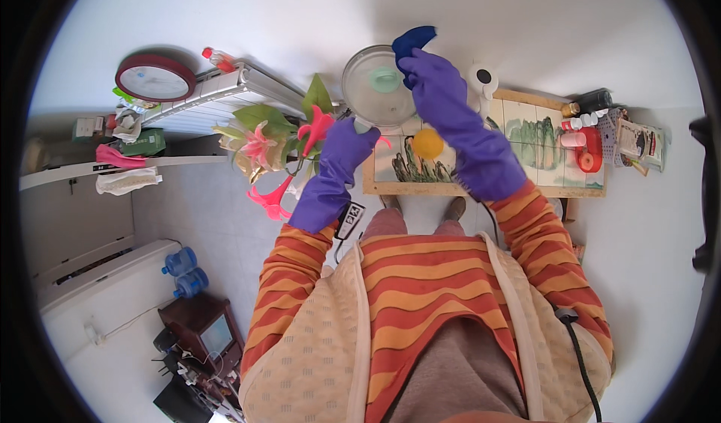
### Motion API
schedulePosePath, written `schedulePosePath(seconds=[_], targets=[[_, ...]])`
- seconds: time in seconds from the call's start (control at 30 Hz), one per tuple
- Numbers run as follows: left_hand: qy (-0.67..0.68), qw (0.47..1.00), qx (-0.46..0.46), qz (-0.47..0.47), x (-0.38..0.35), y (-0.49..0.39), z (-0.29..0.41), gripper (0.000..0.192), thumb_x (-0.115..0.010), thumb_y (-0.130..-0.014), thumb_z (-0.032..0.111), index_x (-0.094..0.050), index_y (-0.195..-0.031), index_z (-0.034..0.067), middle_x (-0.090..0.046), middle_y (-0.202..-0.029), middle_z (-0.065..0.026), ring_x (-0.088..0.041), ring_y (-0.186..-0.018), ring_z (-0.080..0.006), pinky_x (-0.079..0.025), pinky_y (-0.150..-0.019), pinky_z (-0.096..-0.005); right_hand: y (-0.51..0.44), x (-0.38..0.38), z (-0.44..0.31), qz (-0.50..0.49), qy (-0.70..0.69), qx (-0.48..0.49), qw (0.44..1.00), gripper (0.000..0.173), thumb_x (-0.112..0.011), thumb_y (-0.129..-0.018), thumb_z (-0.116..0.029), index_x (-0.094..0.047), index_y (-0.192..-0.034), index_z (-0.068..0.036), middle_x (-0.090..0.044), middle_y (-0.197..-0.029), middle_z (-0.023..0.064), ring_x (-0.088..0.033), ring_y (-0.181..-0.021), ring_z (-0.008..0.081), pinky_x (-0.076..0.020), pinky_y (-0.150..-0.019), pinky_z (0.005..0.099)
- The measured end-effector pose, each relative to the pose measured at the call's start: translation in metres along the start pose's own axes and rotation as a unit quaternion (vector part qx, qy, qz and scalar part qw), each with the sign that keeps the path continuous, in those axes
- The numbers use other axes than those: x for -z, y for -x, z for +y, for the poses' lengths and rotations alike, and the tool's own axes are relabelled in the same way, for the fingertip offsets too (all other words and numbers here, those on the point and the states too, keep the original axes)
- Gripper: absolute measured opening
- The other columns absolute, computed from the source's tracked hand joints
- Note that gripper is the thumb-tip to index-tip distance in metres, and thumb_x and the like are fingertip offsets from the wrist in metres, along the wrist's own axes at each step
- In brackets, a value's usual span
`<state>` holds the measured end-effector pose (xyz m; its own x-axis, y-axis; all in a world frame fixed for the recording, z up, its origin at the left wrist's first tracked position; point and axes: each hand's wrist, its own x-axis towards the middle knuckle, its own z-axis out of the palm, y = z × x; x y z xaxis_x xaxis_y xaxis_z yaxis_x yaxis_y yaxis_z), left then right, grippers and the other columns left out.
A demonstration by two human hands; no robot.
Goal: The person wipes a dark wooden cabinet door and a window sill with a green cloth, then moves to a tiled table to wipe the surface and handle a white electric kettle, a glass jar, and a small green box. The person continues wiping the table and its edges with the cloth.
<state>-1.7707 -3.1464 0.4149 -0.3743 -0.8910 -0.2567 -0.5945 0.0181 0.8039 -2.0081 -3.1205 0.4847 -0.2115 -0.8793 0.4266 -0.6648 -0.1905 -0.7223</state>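
Observation:
Both my hands wear purple rubber gloves. Before me, above the far edge of the table, is a round see-through lid (361,97) with a pale green knob (385,79) at its middle. My left hand (348,144) grips a pale handle-like part (362,126) at its near rim; whether a pot lies beneath is unclear. In my right hand (434,79) a dark blue cloth (415,41) is pinched, lying over the lid's right rim. Part of the cloth hides behind the fingers. A yellow round object (428,144) sits on the tiled table (405,189) below the lid.
Pink artificial lilies (262,147) stand close by my left hand. A white rounded device (483,79) is just beyond my right forearm. Bottles (594,101), a red container (588,150) and a basket (611,136) crowd the table's right end. A white radiator (225,93) is at left.

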Motion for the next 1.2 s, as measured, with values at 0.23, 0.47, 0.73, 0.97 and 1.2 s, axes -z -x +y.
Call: schedulePosePath(seconds=[0.23,0.47,0.73,0.97,1.2], targets=[[0.014,0.998,0.05,0.042,0.006,0.015,0.036,0.039,-0.08,-0.093,0.034,-0.081,-0.113,0.0,-0.082,-0.089,-0.0146,-0.08,-0.082,-0.0289,-0.061,-0.077,-0.0434,0.067,-0.003,-0.041,0.035,0.109,0.171,0.979,0.043,-0.076,-0.079,-0.005,-0.077,-0.122,-0.011,-0.074,-0.131,0.014,-0.073,-0.112,0.0417,-0.0639,-0.084,0.0492],[0.046,0.998,0.045,0.006,0.02,0.045,0.067,0.04,-0.082,-0.093,0.031,-0.081,-0.116,-0.001,-0.082,-0.088,-0.0119,-0.078,-0.081,-0.0215,-0.06,-0.077,-0.0392,0.041,0.074,-0.044,0.019,-0.257,-0.117,0.959,0.03,-0.062,-0.107,-0.001,-0.08,-0.13,-0.006,-0.081,-0.129,0.0109,-0.076,-0.109,0.0188,-0.0602,-0.094,0.0297],[0.138,0.987,0.084,-0.024,0.041,0.084,0.098,0.03,-0.082,-0.093,0.023,-0.078,-0.108,-0.003,-0.078,-0.09,-0.0067,-0.072,-0.079,-0.0148,-0.057,-0.076,-0.0305,0.029,0.056,-0.03,0.128,-0.274,-0.156,0.94,0.032,-0.063,-0.114,-0.017,-0.075,-0.138,0.0,-0.081,-0.12,0.0091,-0.072,-0.105,0.0113,-0.0576,-0.096,0.0291],[0.148,0.988,0.051,-0.016,0.069,0.12,0.133,0.029,-0.083,-0.093,0.021,-0.078,-0.108,-0.004,-0.078,-0.089,-0.0078,-0.073,-0.078,-0.0151,-0.057,-0.074,-0.0306,0.055,0.033,-0.003,0.099,-0.391,-0.217,0.889,0.037,-0.064,-0.115,-0.026,-0.075,-0.138,0.002,-0.081,-0.118,0.0082,-0.072,-0.106,0.0142,-0.0578,-0.097,0.0294],[0.078,0.989,0.024,-0.126,0.094,0.149,0.152,0.037,-0.086,-0.088,0.016,-0.078,-0.117,-0.003,-0.079,-0.091,-0.0066,-0.072,-0.078,-0.0136,-0.057,-0.07,-0.0311,-0.021,0.103,-0.036,-0.214,-0.509,-0.021,0.834,0.044,-0.066,-0.115,-0.034,-0.074,-0.136,0.002,-0.082,-0.114,0.009,-0.074,-0.101,0.015,-0.0613,-0.091,0.0304]])
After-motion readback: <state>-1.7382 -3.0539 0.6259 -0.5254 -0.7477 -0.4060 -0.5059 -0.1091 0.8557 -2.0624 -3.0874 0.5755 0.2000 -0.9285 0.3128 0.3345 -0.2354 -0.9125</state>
